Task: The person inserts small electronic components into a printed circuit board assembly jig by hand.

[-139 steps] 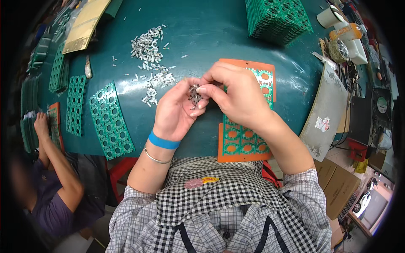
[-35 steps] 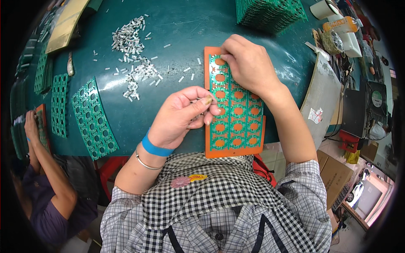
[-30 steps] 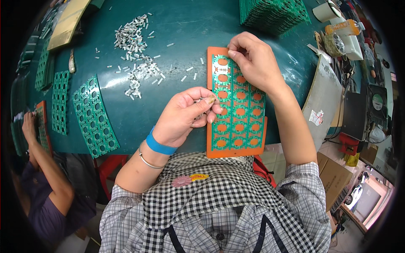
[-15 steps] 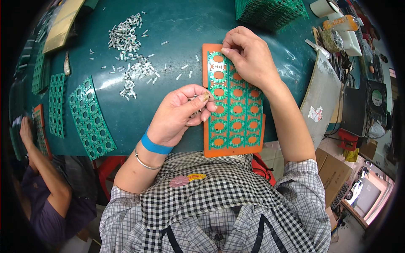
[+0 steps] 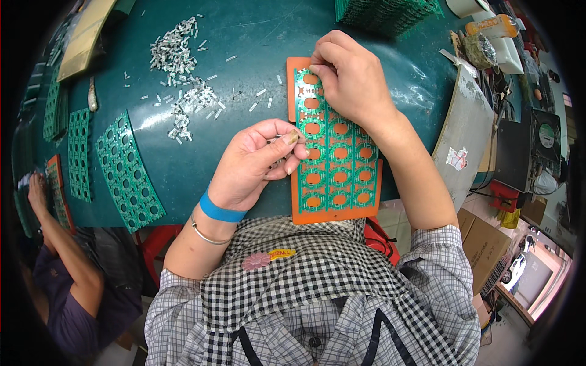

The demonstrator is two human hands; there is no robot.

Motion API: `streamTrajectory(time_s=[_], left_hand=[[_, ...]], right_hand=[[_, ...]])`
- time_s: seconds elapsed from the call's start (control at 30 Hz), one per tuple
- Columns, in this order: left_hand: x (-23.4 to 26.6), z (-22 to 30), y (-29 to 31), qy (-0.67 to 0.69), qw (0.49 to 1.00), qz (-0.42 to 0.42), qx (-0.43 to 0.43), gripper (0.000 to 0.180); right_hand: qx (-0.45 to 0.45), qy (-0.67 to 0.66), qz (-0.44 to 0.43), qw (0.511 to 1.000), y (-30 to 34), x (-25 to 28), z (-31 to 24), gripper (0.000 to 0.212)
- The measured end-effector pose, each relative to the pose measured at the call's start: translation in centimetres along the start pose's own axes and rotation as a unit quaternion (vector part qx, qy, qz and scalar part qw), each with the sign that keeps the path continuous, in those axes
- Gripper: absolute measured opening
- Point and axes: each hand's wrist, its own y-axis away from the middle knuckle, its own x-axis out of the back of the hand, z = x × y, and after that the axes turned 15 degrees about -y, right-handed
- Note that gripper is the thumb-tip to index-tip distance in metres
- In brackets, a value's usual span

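Green circuit board (image 5: 328,160) under my pinching right hand (image 5: 354,76); left hand (image 5: 259,155) half-curled; what either holds, I cannot tell.

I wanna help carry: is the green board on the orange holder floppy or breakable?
The green board looks light, with so much cut out. It's probably stiff, seeming to lie flat, but might crack at its narrow parts.

PCB (image 5: 328,165) on tray (image 5: 292,79), tray on tbl (image 5: 256,46). From tray ctr: R hand (image 5: 354,73) over 12 o'c end, L hand (image 5: 259,152) by 9 o'c edge; chips (image 5: 173,55) approx 10, stack (image 5: 390,15) 1, bottle (image 5: 491,25) 2, sheet (image 5: 467,113) 3.
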Motion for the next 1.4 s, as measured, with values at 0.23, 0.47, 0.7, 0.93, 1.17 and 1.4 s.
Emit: streamTrajectory(time_s=[0.23, 0.47, 0.7, 0.93, 1.17, 1.4], left_hand=[[0.0, -0.1, 0.0, -0.018, 1.000, 0.015, 0.004, 0.014], [-0.1, 0.0, 0.2, -0.013, 1.000, 0.011, -0.003, 0.015], [-0.4, -0.2, 0.3, -0.028, 0.999, 0.041, -0.002, 0.013], [-1.0, 0.0, 1.0, -0.030, 0.997, 0.070, -0.002, 0.014], [-1.5, -0.3, 0.8, -0.060, 0.995, 0.080, -0.029, 0.014], [-1.8, -0.8, 1.0, -0.050, 0.996, 0.060, -0.041, 0.017]], right_hand=[[-0.049, -0.039, -0.050, 0.997, -0.2, 0.2, -0.5, 0.003], [0.012, 0.031, -0.036, 0.999, -0.1, 0.0, -0.5, 0.006], [-0.052, 0.037, -0.068, 0.996, -0.2, 1.4, -0.5, 0.011], [-0.114, -0.202, -0.125, 0.965, 3.6, 4.2, -4.7, 0.022], [-0.098, -0.308, -0.091, 0.942, 5.5, 2.9, -5.9, 0.017], [-0.024, -0.267, -0.102, 0.958, 5.2, 2.6, -5.7, 0.009]])
